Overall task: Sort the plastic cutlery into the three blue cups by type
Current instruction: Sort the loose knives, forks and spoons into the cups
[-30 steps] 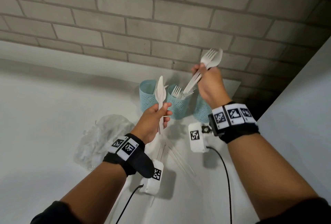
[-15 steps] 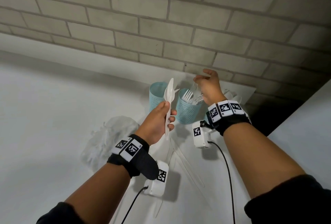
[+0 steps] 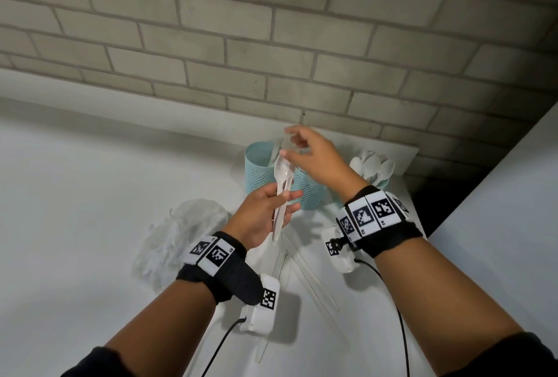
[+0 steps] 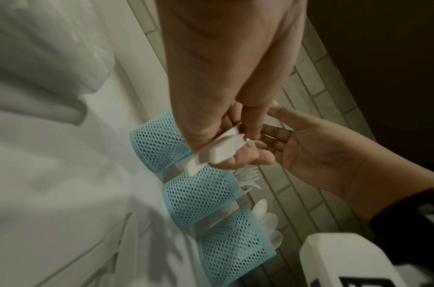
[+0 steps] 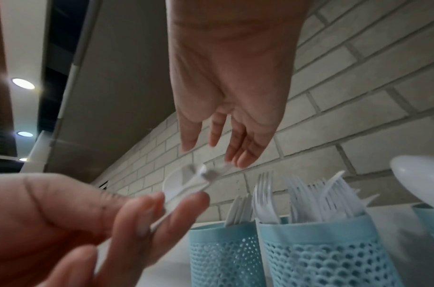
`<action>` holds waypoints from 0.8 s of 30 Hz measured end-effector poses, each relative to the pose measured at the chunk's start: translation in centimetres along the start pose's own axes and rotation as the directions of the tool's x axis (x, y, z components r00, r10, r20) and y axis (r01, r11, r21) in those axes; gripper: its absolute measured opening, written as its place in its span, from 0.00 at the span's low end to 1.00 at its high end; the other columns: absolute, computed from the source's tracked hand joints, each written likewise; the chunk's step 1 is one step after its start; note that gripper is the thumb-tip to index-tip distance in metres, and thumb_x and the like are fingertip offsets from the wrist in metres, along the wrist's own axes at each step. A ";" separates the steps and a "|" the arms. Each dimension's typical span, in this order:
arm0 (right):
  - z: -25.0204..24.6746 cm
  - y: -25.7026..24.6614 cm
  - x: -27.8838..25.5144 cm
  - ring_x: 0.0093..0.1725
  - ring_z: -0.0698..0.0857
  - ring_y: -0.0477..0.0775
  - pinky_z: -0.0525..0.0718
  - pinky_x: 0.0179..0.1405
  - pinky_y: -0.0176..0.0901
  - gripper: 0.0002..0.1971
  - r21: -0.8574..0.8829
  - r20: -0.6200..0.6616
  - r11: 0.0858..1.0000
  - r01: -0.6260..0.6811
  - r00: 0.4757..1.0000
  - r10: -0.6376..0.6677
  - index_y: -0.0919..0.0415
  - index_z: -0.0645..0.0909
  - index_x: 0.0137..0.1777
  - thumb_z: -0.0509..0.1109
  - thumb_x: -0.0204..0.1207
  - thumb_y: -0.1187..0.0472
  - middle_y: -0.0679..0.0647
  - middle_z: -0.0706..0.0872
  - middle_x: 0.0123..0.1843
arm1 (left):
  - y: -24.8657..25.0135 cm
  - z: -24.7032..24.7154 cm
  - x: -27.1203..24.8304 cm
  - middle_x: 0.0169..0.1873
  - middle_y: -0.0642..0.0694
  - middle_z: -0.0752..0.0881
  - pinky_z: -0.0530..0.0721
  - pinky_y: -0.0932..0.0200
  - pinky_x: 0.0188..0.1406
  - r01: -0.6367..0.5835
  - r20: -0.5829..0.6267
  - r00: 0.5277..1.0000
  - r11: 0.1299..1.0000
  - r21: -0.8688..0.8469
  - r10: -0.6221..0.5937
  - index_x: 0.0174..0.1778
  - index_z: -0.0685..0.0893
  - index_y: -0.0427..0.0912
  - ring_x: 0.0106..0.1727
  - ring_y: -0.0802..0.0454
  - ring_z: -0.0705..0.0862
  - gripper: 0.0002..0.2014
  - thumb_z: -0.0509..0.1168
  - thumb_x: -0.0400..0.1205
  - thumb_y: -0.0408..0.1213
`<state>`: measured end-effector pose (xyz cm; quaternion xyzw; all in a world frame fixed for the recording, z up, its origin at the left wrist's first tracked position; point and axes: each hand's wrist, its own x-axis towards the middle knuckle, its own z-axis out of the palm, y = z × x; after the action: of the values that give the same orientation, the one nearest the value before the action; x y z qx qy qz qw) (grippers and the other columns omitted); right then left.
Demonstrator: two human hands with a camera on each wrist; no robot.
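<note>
White counter is running under both hands, brick wall standing just beyond the fingertips. Three blue mesh cups are sitting in a row between hands and wall: knife cup just past the left hand, fork cup under the right palm, spoon cup off the right wrist side. Crumpled clear bag is lying outboard of the left wrist; loose cutlery strips are lying on the counter below the wrists. Left hand is pinching a small bundle of white cutlery mid-handle, thumb against fingers, spoon bowl up; looks like a spoon plus a knife, exact count I can't tell. Right hand is hovering at the bundle's top, fingers spread and holding nothing, fingertips just at the tip. Judgement: pieces are very light, thin, springy, slick plastic, sliding easily over each other and snapping if bent hard. Best taking one piece by the head end or upper handle with a fingertip pinch while the left is anchoring the rest. Room: open air above the cups, but the wall is sitting close behind and fork tines are sticking up near the right palm, so lifting clear before crossing.
</note>
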<state>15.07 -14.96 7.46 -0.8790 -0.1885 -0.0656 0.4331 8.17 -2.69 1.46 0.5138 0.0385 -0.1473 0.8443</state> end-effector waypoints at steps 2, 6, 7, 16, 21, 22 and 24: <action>0.0 0.4 -0.8 0.55 0.80 0.50 0.75 0.55 0.36 0.17 -0.086 0.123 0.996 -0.009 0.992 0.019 0.58 0.79 0.64 0.73 0.75 0.60 0.54 0.83 0.55 | 0.0 -0.1 -0.4 0.49 0.47 0.89 0.82 0.65 0.32 0.023 0.009 1.000 1.000 0.006 -0.023 0.58 0.78 0.44 0.37 0.55 0.89 0.10 0.57 0.85 0.28; -0.3 1.1 -1.4 0.49 0.80 0.50 0.78 0.55 0.45 0.15 -0.115 0.095 0.990 -0.083 0.991 0.094 0.61 0.82 0.59 0.74 0.73 0.61 0.51 0.82 0.47 | -0.1 -0.3 -1.0 0.48 0.47 0.90 0.81 0.66 0.33 0.050 0.000 0.999 0.998 0.043 -0.050 0.63 0.77 0.45 0.36 0.57 0.89 0.13 0.57 0.85 0.28; -0.4 1.1 -1.4 0.47 0.80 0.50 0.79 0.53 0.46 0.15 -0.103 0.096 0.988 -0.112 0.988 0.122 0.61 0.82 0.58 0.75 0.73 0.61 0.50 0.81 0.45 | -0.2 -0.2 -1.1 0.48 0.47 0.89 0.81 0.66 0.34 0.048 -0.002 0.999 0.997 0.058 -0.048 0.64 0.77 0.45 0.36 0.58 0.89 0.14 0.58 0.85 0.29; -2.2 -0.4 0.4 0.30 0.78 0.45 0.78 0.24 0.24 0.08 0.110 -0.185 0.981 -0.162 0.966 0.180 0.59 0.80 0.51 0.66 0.78 0.71 0.53 0.81 0.39 | 0.4 -1.2 -1.4 0.45 0.46 0.88 0.80 0.62 0.39 0.027 -0.118 0.993 1.000 -0.003 -0.027 0.56 0.80 0.45 0.40 0.54 0.85 0.09 0.55 0.87 0.37; -2.2 -1.5 2.4 0.38 0.82 0.52 0.83 0.38 0.31 0.09 0.170 -0.527 0.985 0.041 0.848 0.056 0.65 0.79 0.53 0.57 0.82 0.71 0.55 0.81 0.42 | 0.3 -2.5 -0.9 0.36 0.47 0.79 0.69 0.69 0.19 0.064 -0.233 0.969 0.996 -0.065 -0.078 0.51 0.81 0.37 0.29 0.57 0.70 0.12 0.53 0.87 0.37; -1.5 -1.4 2.6 0.41 0.83 0.54 0.82 0.39 0.34 0.10 0.096 -0.532 0.994 0.050 0.847 0.009 0.67 0.79 0.54 0.56 0.82 0.71 0.58 0.82 0.45 | 0.4 -2.5 -0.8 0.34 0.47 0.78 0.67 0.69 0.18 0.072 -0.233 0.969 0.995 -0.073 -0.087 0.51 0.81 0.37 0.29 0.57 0.69 0.14 0.51 0.88 0.37; 0.1 -0.6 3.0 0.47 0.84 0.61 0.81 0.45 0.44 0.12 -0.091 -0.484 0.995 0.040 0.872 -0.079 0.66 0.80 0.57 0.56 0.81 0.70 0.63 0.84 0.50 | 0.4 -2.5 -0.9 0.33 0.47 0.77 0.67 0.69 0.18 0.079 -0.218 0.971 0.992 -0.097 -0.099 0.50 0.81 0.36 0.28 0.57 0.69 0.14 0.49 0.87 0.34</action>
<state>17.59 -13.75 8.64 -0.8444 -0.0977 -0.3050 0.4295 7.70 -0.10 0.83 0.4873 0.1621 -0.1249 0.8489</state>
